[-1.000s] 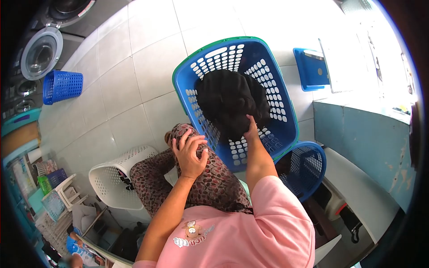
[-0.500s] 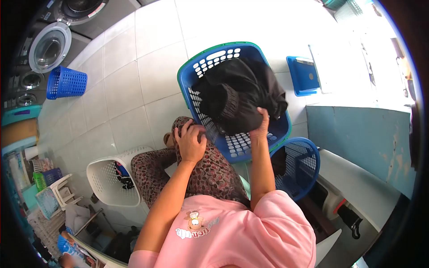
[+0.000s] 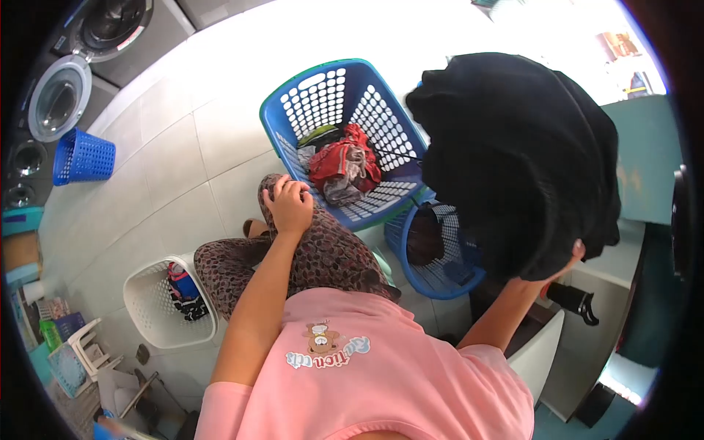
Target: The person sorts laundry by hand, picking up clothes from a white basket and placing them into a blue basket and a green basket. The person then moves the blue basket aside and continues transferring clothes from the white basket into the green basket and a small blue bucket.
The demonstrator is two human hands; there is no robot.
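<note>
A big, plain black garment (image 3: pixel 513 158) bulges in loose, rounded folds, its outer edge ruffled, gripped low down by the person's right hand (image 3: pixel 556 270). It's up in the air, right of the large blue basket (image 3: pixel 356 95), partly hiding the smaller blue basket (image 3: pixel 440 290).

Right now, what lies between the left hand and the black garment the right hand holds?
In the head view, the large blue laundry basket, with red and grey clothes inside, lies between the left hand and the black garment.
</note>
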